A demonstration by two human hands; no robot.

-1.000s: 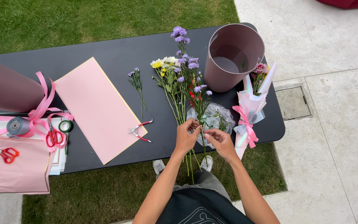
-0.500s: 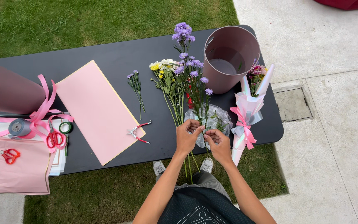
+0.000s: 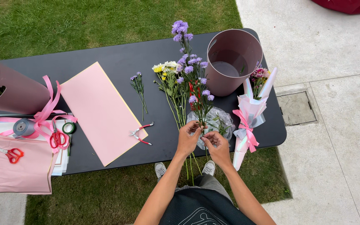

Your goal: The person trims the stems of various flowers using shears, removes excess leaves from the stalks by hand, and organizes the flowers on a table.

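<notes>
Work in hand: a loose bunch of purple, white and yellow stemmed flowers [image 3: 186,79] lies on the black rectangular desk [image 3: 121,58], heads toward the upper centre of the frame, stems running past the near edge at lower centre.
Left hand: the left hand [image 3: 187,137] is closed around the gathered stems at the desk's near edge.
Right hand: the right hand [image 3: 215,143] pinches a single thin stem just beside the left hand; fingertips nearly meet.
Done, as I judge: one bouquet wrapped in pale pink paper with a pink ribbon bow [image 3: 248,118] already lies finished at right centre, beside the mauve cylindrical bucket [image 3: 233,60].
Partly done: the bunch is gathered but unbound and unwrapped; crumpled clear cellophane [image 3: 218,121] lies under it.
Left, as I judge: binding and wrapping. The flat pink paper sheet [image 3: 101,110] lies untouched at left centre, red-handled small clippers [image 3: 140,133] on its corner; a small purple sprig [image 3: 138,89] lies apart; grey tape roll [image 3: 23,127] and red-handled scissors [image 3: 11,154] lie at far left.
</notes>
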